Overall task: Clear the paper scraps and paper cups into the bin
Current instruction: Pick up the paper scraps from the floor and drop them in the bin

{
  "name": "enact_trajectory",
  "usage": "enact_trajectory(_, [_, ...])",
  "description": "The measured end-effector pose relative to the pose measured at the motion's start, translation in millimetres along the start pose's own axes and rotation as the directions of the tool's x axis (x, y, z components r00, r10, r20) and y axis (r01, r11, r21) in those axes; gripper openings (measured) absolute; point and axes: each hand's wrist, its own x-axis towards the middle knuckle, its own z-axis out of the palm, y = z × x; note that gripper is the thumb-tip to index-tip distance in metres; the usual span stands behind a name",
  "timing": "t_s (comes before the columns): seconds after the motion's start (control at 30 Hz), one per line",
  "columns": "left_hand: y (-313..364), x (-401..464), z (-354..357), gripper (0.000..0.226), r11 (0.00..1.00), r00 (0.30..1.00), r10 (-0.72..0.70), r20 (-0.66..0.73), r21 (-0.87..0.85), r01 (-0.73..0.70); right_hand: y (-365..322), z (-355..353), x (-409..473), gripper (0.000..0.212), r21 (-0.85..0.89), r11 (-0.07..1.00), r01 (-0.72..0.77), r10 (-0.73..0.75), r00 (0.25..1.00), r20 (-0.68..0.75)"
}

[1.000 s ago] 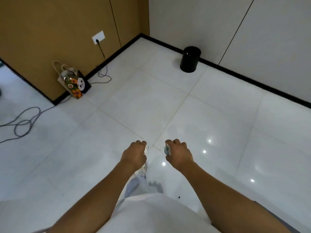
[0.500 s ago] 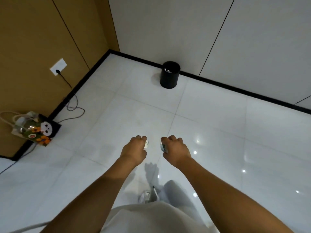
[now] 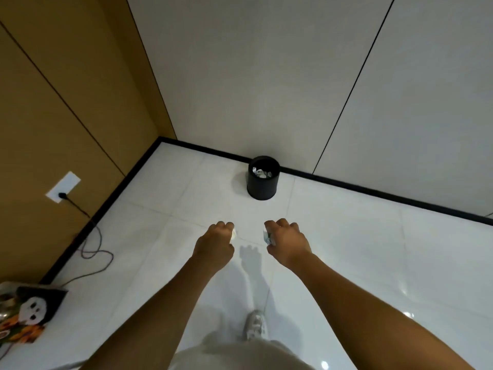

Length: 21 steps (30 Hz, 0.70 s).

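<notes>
A round black bin [image 3: 263, 182] stands on the white tiled floor against the far wall, with crumpled paper [image 3: 262, 173] showing inside it. My left hand [image 3: 215, 243] is held out in front of me, fingers curled round a small white paper scrap [image 3: 234, 233] that peeks out at the thumb side. My right hand [image 3: 286, 240] is level with it and grips a crumpled paper scrap [image 3: 267, 236] with bluish print. Both hands hang above the floor, well short of the bin.
A brown panelled wall runs along the left with a socket [image 3: 63, 187] and a cable [image 3: 90, 244] trailing over the floor. A patterned bag [image 3: 25, 313] leans at the lower left. My shoe [image 3: 255, 325] shows below my hands.
I have walked closer to the bin, which now looks larger and more central with paper visible inside. The bag has slid toward the lower left. Both hands keep their grip.
</notes>
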Motion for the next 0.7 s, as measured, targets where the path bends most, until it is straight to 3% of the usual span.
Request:
enact_trajectory(0.27, [-27.2, 166.3, -45.2, 0.037, 0.998, 0.999, -0.005, 0.048, -0.064, 0.008, 6.4, -56.4, 163.7, 0.041, 0.006, 0.999, -0.043, 0.043, 0.999, 0.016])
enact_trajectory(0.7, [-73.6, 442.4, -101.0, 0.041, 0.993, 0.978, 0.116, 0.174, -0.028, -0.113, 12.7, -110.1, 400.3, 0.058, 0.138, 0.967, -0.214, 0.209, 0.977, 0.049])
